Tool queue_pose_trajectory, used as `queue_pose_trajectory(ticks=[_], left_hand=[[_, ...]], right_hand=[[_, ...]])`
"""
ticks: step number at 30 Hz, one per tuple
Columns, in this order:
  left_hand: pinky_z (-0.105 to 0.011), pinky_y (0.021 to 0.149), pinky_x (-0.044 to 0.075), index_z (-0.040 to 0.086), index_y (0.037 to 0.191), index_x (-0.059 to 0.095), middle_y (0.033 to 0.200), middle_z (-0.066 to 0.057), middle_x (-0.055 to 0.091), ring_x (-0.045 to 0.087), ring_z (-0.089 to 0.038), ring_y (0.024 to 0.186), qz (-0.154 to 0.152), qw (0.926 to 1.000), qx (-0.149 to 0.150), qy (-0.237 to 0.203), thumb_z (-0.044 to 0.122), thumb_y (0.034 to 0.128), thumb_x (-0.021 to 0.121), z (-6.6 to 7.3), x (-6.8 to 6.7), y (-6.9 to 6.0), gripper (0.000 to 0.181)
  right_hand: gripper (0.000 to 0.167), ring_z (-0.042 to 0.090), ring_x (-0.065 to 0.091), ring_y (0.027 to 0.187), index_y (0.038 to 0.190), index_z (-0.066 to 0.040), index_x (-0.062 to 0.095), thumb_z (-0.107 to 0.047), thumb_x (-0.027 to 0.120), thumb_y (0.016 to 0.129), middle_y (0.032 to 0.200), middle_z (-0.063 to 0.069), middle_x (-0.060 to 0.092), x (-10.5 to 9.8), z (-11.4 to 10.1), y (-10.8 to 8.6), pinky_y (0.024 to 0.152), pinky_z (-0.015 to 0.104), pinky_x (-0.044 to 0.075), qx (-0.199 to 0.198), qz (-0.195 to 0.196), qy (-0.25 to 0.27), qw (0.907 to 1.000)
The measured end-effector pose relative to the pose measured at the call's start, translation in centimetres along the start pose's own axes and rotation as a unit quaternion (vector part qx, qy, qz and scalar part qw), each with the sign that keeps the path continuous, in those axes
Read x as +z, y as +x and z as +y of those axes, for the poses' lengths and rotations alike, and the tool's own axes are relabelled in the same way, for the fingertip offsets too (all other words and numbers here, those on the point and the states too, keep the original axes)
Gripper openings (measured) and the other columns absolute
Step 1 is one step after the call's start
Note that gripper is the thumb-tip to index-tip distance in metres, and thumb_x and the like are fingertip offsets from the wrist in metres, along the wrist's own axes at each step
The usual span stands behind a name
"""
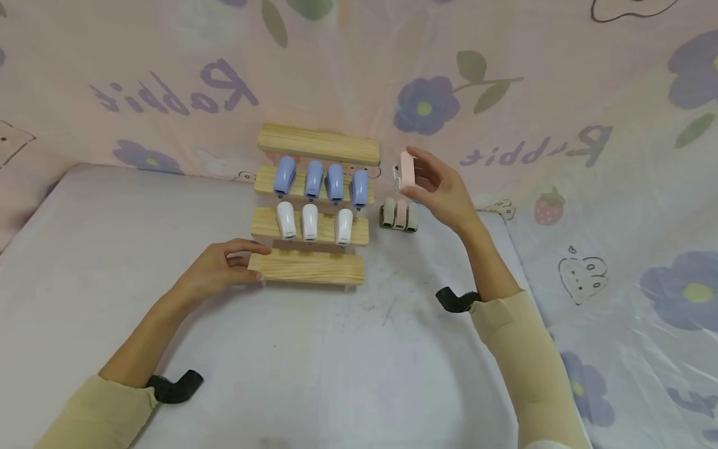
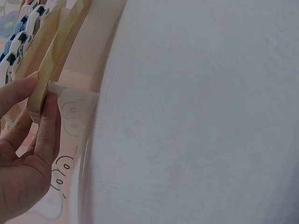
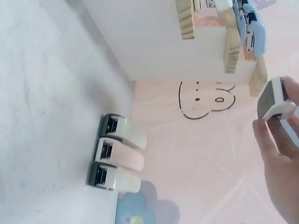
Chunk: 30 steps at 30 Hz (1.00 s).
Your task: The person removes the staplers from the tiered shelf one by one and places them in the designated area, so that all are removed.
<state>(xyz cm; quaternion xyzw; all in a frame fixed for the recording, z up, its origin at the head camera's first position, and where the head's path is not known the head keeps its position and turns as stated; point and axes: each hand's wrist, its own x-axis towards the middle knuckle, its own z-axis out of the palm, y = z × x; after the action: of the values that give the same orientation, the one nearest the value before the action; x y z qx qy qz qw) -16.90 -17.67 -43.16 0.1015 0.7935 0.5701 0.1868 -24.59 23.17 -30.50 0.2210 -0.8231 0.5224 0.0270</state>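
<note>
My right hand (image 1: 443, 190) holds a small pink stapler (image 1: 407, 169) between thumb and fingers, up in the air to the right of a stepped wooden rack. Its grey underside (image 3: 267, 101) shows in the right wrist view. With thumb and fingers, my left hand (image 1: 207, 271) pinches the left end of the rack's lowest plank (image 1: 308, 267). Below the right hand, a pink stapler (image 1: 401, 214) stands between two grey-green staplers (image 3: 131, 133). Three white staplers (image 1: 310, 222) rest on the second plank, and several blue staplers (image 1: 314, 179) line the third.
The rack's top plank (image 1: 320, 144) is bare and close to the patterned cloth (image 1: 348, 62) behind. A white surface (image 1: 314, 368) spreads in front of the rack. Clear side panels (image 2: 74, 100) support the planks. Black curved pieces (image 1: 176, 386) sit at both wrists.
</note>
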Motion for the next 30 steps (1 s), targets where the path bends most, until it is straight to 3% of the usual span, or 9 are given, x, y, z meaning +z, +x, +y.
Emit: queue_pose_trajectory(ticks=[4, 11, 17, 20, 30], left_hand=[[-0.043, 0.098, 0.047, 0.008, 0.13, 0.063, 0.151, -0.014, 0.042, 0.048, -0.042, 0.13, 0.003, 1.0, -0.001, 0.001, 0.014, 0.083, 0.081, -0.1, 0.1, 0.1, 0.051], [-0.029, 0.09, 0.049, 0.01, 0.129, 0.064, 0.15, -0.013, 0.043, 0.052, -0.036, 0.127, -0.001, 1.0, -0.005, 0.0, 0.016, 0.082, 0.082, 0.0, 0.0, 0.2, 0.051], [-0.028, 0.082, 0.05, 0.011, 0.128, 0.065, 0.147, -0.012, 0.045, 0.06, -0.029, 0.11, -0.007, 1.0, -0.003, 0.005, 0.013, 0.0811, 0.082, 0.3, -0.2, 0.3, 0.05], [-0.029, 0.081, 0.051, 0.011, 0.128, 0.065, 0.146, -0.012, 0.046, 0.061, -0.026, 0.106, -0.01, 0.9999, -0.005, 0.0, 0.012, 0.0812, 0.082, 0.3, -0.2, 0.4, 0.05], [-0.028, 0.082, 0.052, 0.01, 0.128, 0.064, 0.146, -0.012, 0.046, 0.061, -0.029, 0.111, -0.006, 0.9998, -0.008, -0.016, 0.01, 0.0817, 0.081, 0.1, -0.1, 0.3, 0.05]], right_hand=[[0.073, 0.03, 0.047, 0.131, 0.15, -0.002, 0.04, 0.01, 0.071, 0.085, 0.144, 0.019, 0.048, -0.7, 1.6, -0.4, 0.109, 0.039, 0.037, 0.014, -0.005, -0.018, 0.9997], [0.073, 0.029, 0.048, 0.132, 0.151, -0.007, 0.042, 0.005, 0.074, 0.086, 0.145, 0.014, 0.048, -2.0, 3.5, -1.5, 0.108, 0.035, 0.038, 0.05, 0.0, -0.028, 0.9984], [0.074, 0.036, 0.044, 0.134, 0.151, -0.001, 0.037, 0.008, 0.071, 0.086, 0.146, 0.022, 0.045, -2.6, 5.2, -2.2, 0.111, 0.044, 0.034, 0.067, 0.002, -0.028, 0.9974], [0.074, 0.036, 0.043, 0.135, 0.152, -0.003, 0.036, 0.007, 0.071, 0.087, 0.147, 0.021, 0.044, -2.7, 5.7, -2.6, 0.111, 0.045, 0.033, 0.074, 0.004, -0.03, 0.9968], [0.071, 0.034, 0.047, 0.133, 0.151, -0.006, 0.039, 0.004, 0.071, 0.089, 0.144, 0.02, 0.048, -2.9, 7.5, -3.0, 0.106, 0.037, 0.041, 0.085, 0.006, -0.042, 0.9955]])
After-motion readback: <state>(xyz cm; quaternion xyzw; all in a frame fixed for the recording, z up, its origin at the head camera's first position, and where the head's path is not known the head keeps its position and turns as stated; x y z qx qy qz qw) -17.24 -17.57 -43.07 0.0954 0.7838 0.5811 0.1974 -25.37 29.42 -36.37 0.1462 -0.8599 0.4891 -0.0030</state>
